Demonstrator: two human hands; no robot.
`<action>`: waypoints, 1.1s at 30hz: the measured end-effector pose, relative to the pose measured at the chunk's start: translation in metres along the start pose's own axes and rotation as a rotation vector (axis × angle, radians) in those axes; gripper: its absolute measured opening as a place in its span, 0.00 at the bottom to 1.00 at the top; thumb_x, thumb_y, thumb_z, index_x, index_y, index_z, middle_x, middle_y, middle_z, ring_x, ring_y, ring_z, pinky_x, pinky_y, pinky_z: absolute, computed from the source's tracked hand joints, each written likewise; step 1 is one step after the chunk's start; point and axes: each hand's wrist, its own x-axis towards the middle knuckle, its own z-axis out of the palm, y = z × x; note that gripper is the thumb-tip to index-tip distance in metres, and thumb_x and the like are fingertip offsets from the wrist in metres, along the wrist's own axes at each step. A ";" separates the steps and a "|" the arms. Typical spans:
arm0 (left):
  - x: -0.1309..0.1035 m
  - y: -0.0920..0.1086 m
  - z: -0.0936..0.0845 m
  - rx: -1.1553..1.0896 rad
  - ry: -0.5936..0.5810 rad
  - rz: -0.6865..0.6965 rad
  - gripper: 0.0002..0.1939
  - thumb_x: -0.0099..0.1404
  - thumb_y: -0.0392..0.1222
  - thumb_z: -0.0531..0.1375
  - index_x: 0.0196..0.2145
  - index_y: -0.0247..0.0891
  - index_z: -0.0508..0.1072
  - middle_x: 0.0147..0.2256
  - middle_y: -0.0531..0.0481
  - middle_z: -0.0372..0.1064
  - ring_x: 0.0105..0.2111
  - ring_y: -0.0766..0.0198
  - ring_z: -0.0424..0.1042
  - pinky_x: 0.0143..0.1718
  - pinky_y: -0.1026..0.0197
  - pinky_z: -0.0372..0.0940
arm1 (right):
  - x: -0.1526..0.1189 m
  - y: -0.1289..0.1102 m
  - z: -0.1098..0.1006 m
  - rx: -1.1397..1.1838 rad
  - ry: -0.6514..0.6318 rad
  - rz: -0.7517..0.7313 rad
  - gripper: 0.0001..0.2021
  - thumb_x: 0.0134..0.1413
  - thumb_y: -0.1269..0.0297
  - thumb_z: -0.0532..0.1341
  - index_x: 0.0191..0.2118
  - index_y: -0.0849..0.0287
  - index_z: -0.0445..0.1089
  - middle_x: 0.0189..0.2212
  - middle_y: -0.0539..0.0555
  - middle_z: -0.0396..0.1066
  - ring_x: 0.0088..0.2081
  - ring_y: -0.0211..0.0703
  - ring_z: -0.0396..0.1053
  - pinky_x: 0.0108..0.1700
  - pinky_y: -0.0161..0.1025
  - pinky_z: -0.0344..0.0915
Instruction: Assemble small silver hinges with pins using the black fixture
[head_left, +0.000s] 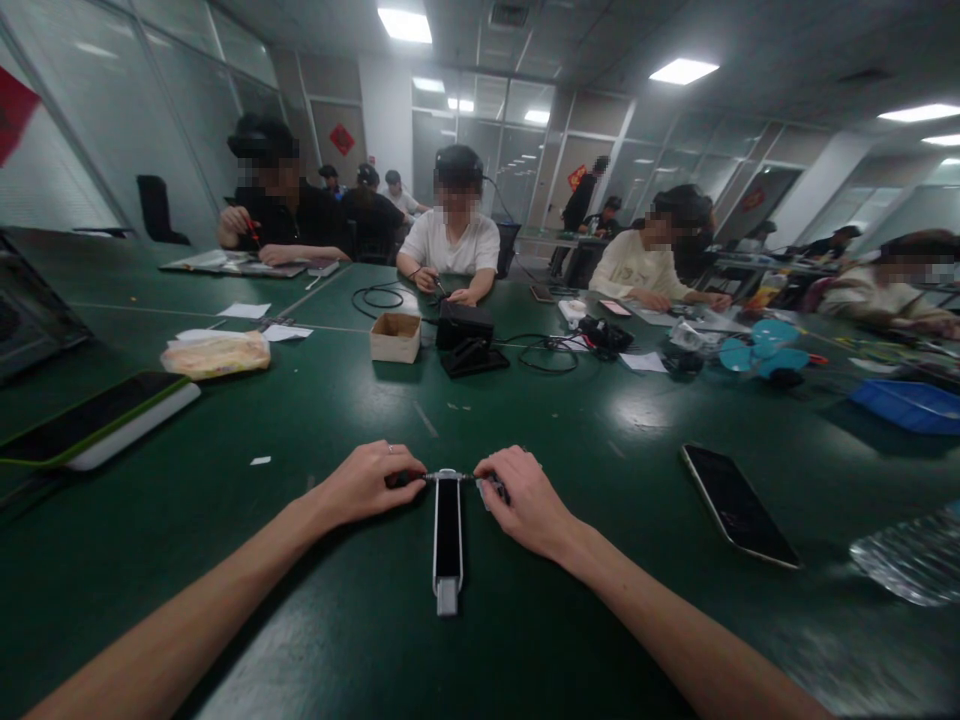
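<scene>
A slim device [449, 530] with a black face, a white rim and a light grey end piece lies lengthwise on the green table between my hands. My left hand [380, 482] rests left of its far end, fingers closed on a thin dark piece that reaches the device's edge. On the opposite side, my right hand [520, 497] is closed too, its fingertips at a similar thin piece meeting the device's far end. Some grey, shiny material shows under the right fingers. What exactly each hand grips is mostly hidden by the fingers.
A smartphone [741, 507] and a clear plastic bottle [911, 557] lie to the right. At left are a green-edged device [97, 420] and a plastic packet [217, 354]. Ahead stand an open cardboard box [395, 338] and a black box [465, 325]. Several people sit across the table.
</scene>
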 end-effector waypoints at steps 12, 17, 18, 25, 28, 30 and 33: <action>0.001 0.001 0.000 0.006 -0.036 -0.031 0.10 0.66 0.41 0.56 0.40 0.37 0.76 0.33 0.49 0.73 0.30 0.65 0.71 0.33 0.65 0.63 | -0.001 0.000 0.001 0.011 -0.019 -0.013 0.07 0.57 0.73 0.57 0.41 0.62 0.69 0.39 0.57 0.71 0.42 0.47 0.65 0.45 0.47 0.62; 0.001 0.002 0.000 -0.017 -0.030 -0.031 0.11 0.66 0.42 0.56 0.41 0.38 0.75 0.33 0.50 0.73 0.31 0.65 0.71 0.33 0.66 0.63 | -0.001 -0.001 -0.001 0.020 -0.027 -0.006 0.07 0.58 0.74 0.57 0.41 0.61 0.69 0.39 0.57 0.71 0.42 0.47 0.65 0.45 0.47 0.63; 0.001 0.002 0.000 -0.021 -0.026 -0.031 0.11 0.66 0.42 0.56 0.41 0.38 0.75 0.33 0.50 0.73 0.31 0.65 0.71 0.33 0.66 0.63 | -0.001 -0.001 -0.001 0.020 -0.029 -0.005 0.07 0.58 0.74 0.57 0.41 0.61 0.69 0.39 0.57 0.71 0.42 0.47 0.65 0.45 0.47 0.63; 0.001 0.001 0.000 -0.047 -0.013 -0.034 0.11 0.65 0.43 0.57 0.42 0.38 0.75 0.33 0.50 0.73 0.30 0.66 0.71 0.31 0.67 0.63 | -0.001 -0.001 -0.001 0.012 -0.015 -0.018 0.08 0.58 0.73 0.57 0.42 0.60 0.69 0.39 0.57 0.71 0.42 0.46 0.65 0.44 0.47 0.63; 0.000 -0.001 0.002 -0.046 -0.004 -0.026 0.11 0.66 0.43 0.57 0.41 0.38 0.75 0.33 0.50 0.73 0.30 0.66 0.71 0.31 0.67 0.63 | -0.001 0.000 -0.001 0.005 -0.009 -0.035 0.08 0.58 0.73 0.56 0.42 0.60 0.70 0.39 0.57 0.70 0.42 0.46 0.64 0.44 0.46 0.63; 0.000 -0.002 0.003 -0.037 -0.006 -0.023 0.10 0.66 0.43 0.57 0.41 0.38 0.75 0.33 0.50 0.73 0.31 0.65 0.71 0.32 0.66 0.63 | -0.001 0.000 -0.001 -0.001 -0.007 -0.047 0.09 0.58 0.73 0.56 0.43 0.60 0.70 0.39 0.57 0.70 0.42 0.45 0.64 0.43 0.45 0.62; 0.000 -0.003 0.005 -0.020 -0.009 -0.020 0.10 0.66 0.42 0.57 0.41 0.38 0.75 0.33 0.49 0.73 0.31 0.65 0.71 0.32 0.66 0.63 | -0.001 0.001 0.000 -0.007 -0.010 -0.057 0.09 0.58 0.74 0.56 0.43 0.61 0.70 0.39 0.57 0.70 0.41 0.45 0.64 0.43 0.45 0.62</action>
